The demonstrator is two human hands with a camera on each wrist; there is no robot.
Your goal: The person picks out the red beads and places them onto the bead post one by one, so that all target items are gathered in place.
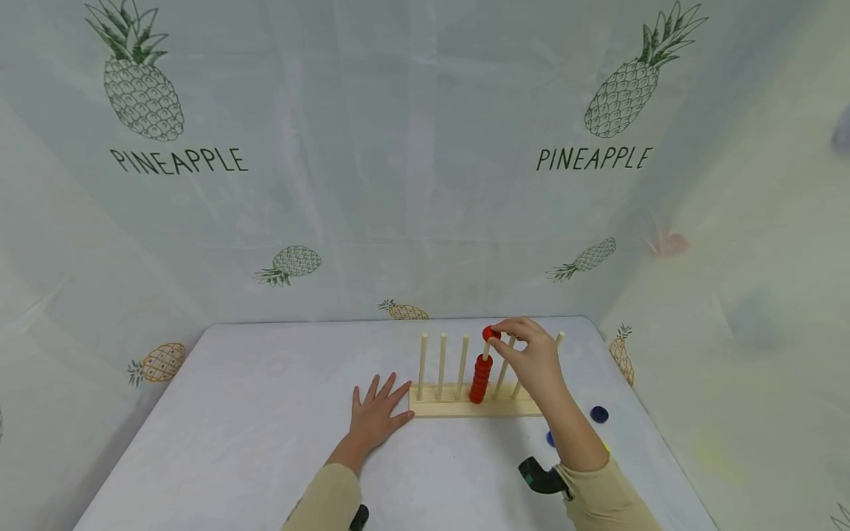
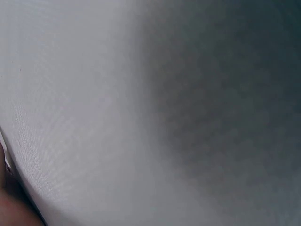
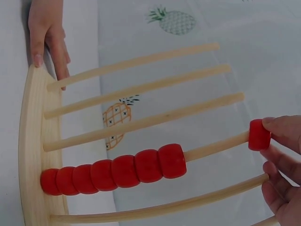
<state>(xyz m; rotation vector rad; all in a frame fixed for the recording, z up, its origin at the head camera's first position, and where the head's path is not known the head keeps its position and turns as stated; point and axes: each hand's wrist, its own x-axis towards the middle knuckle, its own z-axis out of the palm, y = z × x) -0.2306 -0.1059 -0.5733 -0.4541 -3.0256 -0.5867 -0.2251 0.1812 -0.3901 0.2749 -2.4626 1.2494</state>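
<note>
My right hand (image 1: 533, 360) pinches a red bead (image 3: 259, 135) between thumb and fingertips, right at the top of a peg. Lower on that same peg sits a stack of several red beads (image 1: 481, 379), reaching down to the wooden base (image 1: 438, 408). Bare wooden pegs (image 3: 146, 121) stand to either side of the stack. My left hand (image 1: 377, 414) lies spread on the table, its thumb and a fingertip touching the left end of the base. Only a sliver of the left hand (image 2: 14, 207) enters the left wrist view.
Right of the base, a dark blue bead (image 1: 599, 414) lies on the white table (image 1: 265, 442). A blue bead (image 1: 550, 439) and a bit of yellow (image 1: 607, 447) show beside the right forearm, partly hidden. Behind the table hangs a pineapple-print cloth (image 1: 372, 184).
</note>
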